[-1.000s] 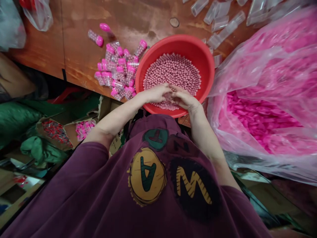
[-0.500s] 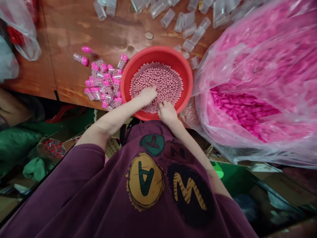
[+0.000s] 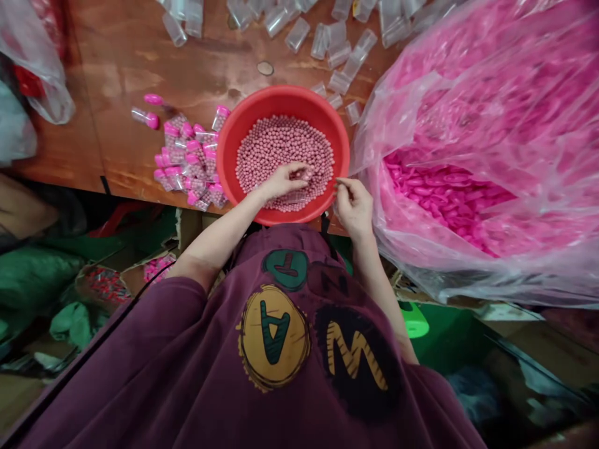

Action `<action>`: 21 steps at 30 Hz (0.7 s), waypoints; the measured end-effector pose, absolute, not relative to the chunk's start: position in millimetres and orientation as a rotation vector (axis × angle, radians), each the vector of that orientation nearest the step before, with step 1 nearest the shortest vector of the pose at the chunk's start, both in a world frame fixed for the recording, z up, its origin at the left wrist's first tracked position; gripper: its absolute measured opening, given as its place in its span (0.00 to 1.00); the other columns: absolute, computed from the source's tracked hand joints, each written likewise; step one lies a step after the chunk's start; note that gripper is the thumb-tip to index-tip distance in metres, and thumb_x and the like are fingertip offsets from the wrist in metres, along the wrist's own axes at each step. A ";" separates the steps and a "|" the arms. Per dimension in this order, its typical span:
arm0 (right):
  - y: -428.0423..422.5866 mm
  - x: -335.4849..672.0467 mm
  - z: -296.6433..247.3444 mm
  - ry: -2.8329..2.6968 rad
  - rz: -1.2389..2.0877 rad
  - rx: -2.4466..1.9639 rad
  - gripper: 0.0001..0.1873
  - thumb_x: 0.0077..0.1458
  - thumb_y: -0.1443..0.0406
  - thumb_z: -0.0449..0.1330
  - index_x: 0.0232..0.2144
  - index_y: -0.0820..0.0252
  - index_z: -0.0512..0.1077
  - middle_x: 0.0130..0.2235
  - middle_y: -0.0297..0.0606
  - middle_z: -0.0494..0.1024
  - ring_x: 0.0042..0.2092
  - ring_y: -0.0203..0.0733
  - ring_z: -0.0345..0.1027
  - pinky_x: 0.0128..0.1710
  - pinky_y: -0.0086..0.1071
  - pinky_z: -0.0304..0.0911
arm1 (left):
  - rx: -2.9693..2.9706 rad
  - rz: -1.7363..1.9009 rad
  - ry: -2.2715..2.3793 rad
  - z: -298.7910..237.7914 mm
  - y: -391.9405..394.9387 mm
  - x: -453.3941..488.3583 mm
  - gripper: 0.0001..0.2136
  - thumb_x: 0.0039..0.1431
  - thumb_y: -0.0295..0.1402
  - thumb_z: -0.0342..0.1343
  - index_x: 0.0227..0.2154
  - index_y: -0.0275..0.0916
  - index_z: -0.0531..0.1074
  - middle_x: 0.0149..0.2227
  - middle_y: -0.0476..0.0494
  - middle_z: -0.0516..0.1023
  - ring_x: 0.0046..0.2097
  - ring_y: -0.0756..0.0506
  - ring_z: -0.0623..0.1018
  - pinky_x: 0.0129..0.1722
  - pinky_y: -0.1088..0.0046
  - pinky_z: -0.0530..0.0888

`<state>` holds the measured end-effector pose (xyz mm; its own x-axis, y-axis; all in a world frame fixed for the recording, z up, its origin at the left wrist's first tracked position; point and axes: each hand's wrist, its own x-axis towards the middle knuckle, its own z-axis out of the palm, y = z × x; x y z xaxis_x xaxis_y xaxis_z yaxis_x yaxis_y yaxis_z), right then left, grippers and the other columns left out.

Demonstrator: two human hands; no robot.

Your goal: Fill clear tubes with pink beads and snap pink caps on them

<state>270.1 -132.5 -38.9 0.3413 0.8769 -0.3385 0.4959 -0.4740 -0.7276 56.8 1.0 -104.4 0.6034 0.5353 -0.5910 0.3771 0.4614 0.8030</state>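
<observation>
A red plastic basin (image 3: pixel 281 95) stands on the wooden table, filled with small pink beads (image 3: pixel 285 146). My left hand (image 3: pixel 283 182) rests in the basin, fingers curled over the beads; whether it holds anything is hidden. My right hand (image 3: pixel 353 206) is at the basin's right rim, thumb and forefinger pinched together, with nothing visible between them. Left of the basin lies a heap of transparent tubes with bright pink caps (image 3: pixel 187 159), filled with beads. Transparent empty tubes (image 3: pixel 339 56) lie scattered beyond it.
The wooden table (image 3: pixel 116 75) carries a loose pink cap (image 3: pixel 153 99) and a plastic bag (image 3: pixel 37 68) at far left. A large transparent bag of pink caps (image 3: pixel 444 187) fills the right side. Below the table edge are cardboard boxes and green cloth.
My right hand has moved from the beads out to the basin's right rim and its fingers have pinched together. My left hand stays among the beads. The whole view has drifted slightly left.
</observation>
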 end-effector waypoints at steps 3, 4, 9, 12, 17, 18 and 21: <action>-118.6 265.4 -37.8 -1.109 1.067 -2.023 0.23 0.76 0.49 0.56 0.56 0.52 0.83 0.52 0.47 0.90 0.48 0.53 0.86 0.56 0.54 0.84 | 0.843 0.236 0.944 -85.2 5.2 40.1 0.23 0.64 0.33 0.73 0.62 0.36 0.87 0.66 0.33 0.90 0.69 0.39 0.86 0.75 0.59 0.77; -111.6 263.2 -36.2 -1.122 1.087 -1.994 0.23 0.76 0.48 0.57 0.57 0.52 0.83 0.52 0.47 0.89 0.48 0.52 0.86 0.56 0.54 0.84 | 0.756 0.248 0.931 -78.0 5.9 36.2 0.23 0.66 0.34 0.73 0.63 0.37 0.86 0.64 0.33 0.91 0.67 0.40 0.88 0.72 0.59 0.81; -66.3 252.3 -22.1 -1.316 1.137 -1.895 0.22 0.77 0.54 0.54 0.61 0.49 0.83 0.53 0.45 0.88 0.52 0.53 0.85 0.59 0.55 0.84 | 0.486 0.265 0.880 -46.1 4.4 29.0 0.23 0.71 0.34 0.65 0.66 0.39 0.81 0.55 0.35 0.92 0.51 0.42 0.92 0.49 0.65 0.87; -42.0 246.2 -11.3 -1.531 1.189 -1.788 0.25 0.72 0.62 0.55 0.65 0.49 0.83 0.57 0.46 0.87 0.56 0.54 0.83 0.63 0.58 0.82 | 0.445 0.292 0.882 -35.1 1.2 27.6 0.18 0.75 0.36 0.59 0.61 0.38 0.83 0.48 0.36 0.91 0.45 0.42 0.91 0.44 0.64 0.86; -24.8 238.2 -5.3 -1.792 1.304 -1.634 0.22 0.68 0.64 0.61 0.60 0.49 0.84 0.56 0.45 0.85 0.58 0.56 0.81 0.66 0.61 0.80 | 0.429 0.312 0.887 -25.3 -3.4 20.3 0.32 0.80 0.66 0.52 0.50 0.41 0.83 0.39 0.34 0.88 0.36 0.39 0.88 0.37 0.61 0.83; -25.4 236.3 -7.6 -1.787 1.321 -1.607 0.20 0.68 0.63 0.63 0.58 0.49 0.85 0.55 0.44 0.85 0.57 0.55 0.81 0.66 0.60 0.80 | 0.416 0.314 0.881 -23.8 -4.4 19.2 0.34 0.78 0.71 0.53 0.46 0.41 0.82 0.38 0.35 0.87 0.34 0.40 0.87 0.36 0.62 0.81; -36.0 232.3 -21.3 -1.620 1.381 -1.571 0.16 0.69 0.59 0.66 0.56 0.47 0.85 0.53 0.42 0.86 0.54 0.53 0.81 0.63 0.55 0.82 | 0.357 0.367 0.922 -20.1 -8.8 18.3 0.31 0.76 0.67 0.61 0.38 0.41 0.77 0.33 0.42 0.82 0.29 0.47 0.81 0.30 0.70 0.75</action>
<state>232.3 -36.0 -21.3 -0.2168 0.9317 -0.2913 0.4355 -0.1748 -0.8830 18.3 -8.8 -20.1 0.5519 0.4524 -0.7005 -0.1529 0.8807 0.4483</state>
